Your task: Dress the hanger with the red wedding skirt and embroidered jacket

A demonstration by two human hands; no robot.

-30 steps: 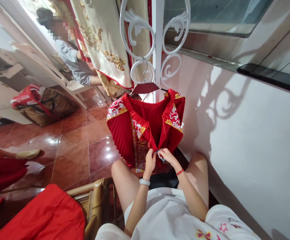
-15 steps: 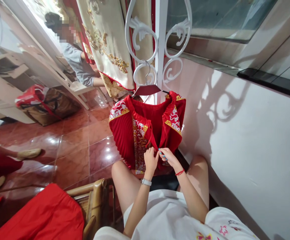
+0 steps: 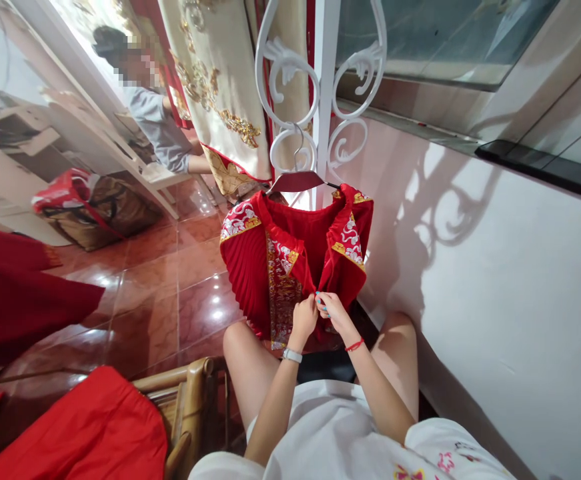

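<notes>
A red embroidered garment (image 3: pixel 244 257) with pleats, gold trim and white patterns hangs on a dark red hanger (image 3: pixel 297 181) in front of my knees. Its front edges draw together at my hands. My left hand (image 3: pixel 304 320), with a watch on its wrist, is closed in a pinch on the garment's edge. Right beside it, almost touching, my right hand (image 3: pixel 333 311) pinches the same spot, its blue nails showing. Whether a cord or fastener lies between the fingertips is too small to tell.
A white scrollwork rack (image 3: pixel 324 100) holds the hanger, beside cream-and-gold clothing (image 3: pixel 225 87). Red cloth (image 3: pixel 95 433) covers a bamboo chair (image 3: pixel 197 393) at left. Behind are a brown bag (image 3: pixel 105 210) and a seated person (image 3: pixel 157 127). A white wall (image 3: pixel 510 287) stands close on my right.
My hands have come closer together, with the left fingers curled in more tightly on the garment. At the far left, a passing person's red clothing has swung further into view.
</notes>
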